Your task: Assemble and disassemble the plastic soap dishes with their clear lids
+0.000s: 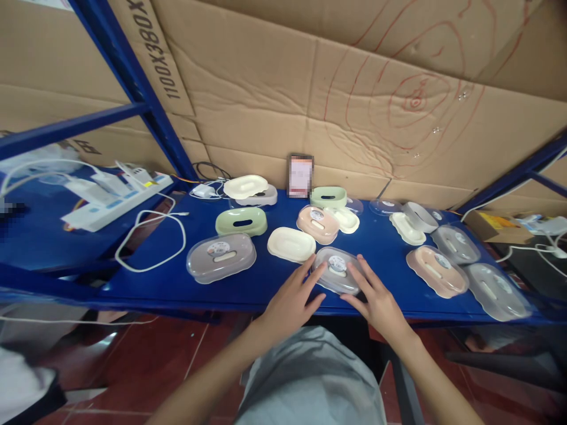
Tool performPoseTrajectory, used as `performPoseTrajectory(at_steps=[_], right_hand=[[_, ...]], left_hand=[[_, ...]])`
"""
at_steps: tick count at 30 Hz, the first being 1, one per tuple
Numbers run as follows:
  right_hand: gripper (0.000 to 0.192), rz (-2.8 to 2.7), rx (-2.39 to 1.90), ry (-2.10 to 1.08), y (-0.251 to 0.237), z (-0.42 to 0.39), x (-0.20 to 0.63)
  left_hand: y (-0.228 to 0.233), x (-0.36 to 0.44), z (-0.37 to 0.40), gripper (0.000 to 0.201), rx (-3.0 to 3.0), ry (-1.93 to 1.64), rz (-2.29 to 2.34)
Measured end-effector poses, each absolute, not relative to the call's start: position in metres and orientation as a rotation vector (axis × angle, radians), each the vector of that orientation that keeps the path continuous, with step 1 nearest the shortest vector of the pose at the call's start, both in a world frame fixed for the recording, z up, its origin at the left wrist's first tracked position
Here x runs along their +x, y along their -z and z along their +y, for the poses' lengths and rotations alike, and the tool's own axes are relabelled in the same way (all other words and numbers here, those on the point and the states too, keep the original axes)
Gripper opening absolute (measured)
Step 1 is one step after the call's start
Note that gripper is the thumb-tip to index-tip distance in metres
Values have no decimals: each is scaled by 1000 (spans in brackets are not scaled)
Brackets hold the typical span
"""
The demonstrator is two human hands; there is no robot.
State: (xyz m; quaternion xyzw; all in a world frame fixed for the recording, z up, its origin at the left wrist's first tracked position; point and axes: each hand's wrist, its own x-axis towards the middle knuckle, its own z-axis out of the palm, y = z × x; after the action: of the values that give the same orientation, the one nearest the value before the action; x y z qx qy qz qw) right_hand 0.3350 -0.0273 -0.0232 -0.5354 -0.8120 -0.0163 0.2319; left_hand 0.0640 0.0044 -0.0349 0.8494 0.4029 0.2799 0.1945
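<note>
Your two bare hands reach forward over the near edge of a blue shelf (pixel 177 283). Your left hand (pixel 290 301) lies with fingers spread, its fingertips touching the left rim of a clear-lidded soap box (pixel 339 270). Your right hand (pixel 376 298) mirrors it, fingers spread against the box's right side. Neither hand closes around the box; both rest open against it.

That soap box is oval, with a see-through lid, a greyish base, a round sticker and a pale slot on top. It sits at the front middle of the shelf, just beside a cream soap dish (pixel 291 244).

Similar boxes and loose lids in green, pink, cream and grey lie scattered behind and to the right. A blurred upright card (pixel 300 175) leans on the cardboard wall (pixel 354 88); its print cannot be read. Your fingers hide the box's near edge.
</note>
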Motion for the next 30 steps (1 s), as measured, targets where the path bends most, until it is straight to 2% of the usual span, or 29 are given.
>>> performPoseTrajectory(at_steps=[7,14,20,22,26,30], right_hand=[[86,-2120,-1461,-24,30,-31,332],[76,-2074,-1455,-58,34,-30,335],[71,-1956,-1584,325,31,-12,368],[67,-1919,-1569,405,25,-5,362],[63,-2192,-1374,210,15,4,312],[59,-2346,-1232,34,17,9,270]], left_hand=[[33,65,5,76,2406,-794,1112],[31,64,5,69,2514,-817,1158],[30,50,23,50,2593,-896,1700],[30,47,30,47,2624,-821,1696],[20,42,41,49,2708,-764,1510],[-4,33,63,54,2637,-798,1962]])
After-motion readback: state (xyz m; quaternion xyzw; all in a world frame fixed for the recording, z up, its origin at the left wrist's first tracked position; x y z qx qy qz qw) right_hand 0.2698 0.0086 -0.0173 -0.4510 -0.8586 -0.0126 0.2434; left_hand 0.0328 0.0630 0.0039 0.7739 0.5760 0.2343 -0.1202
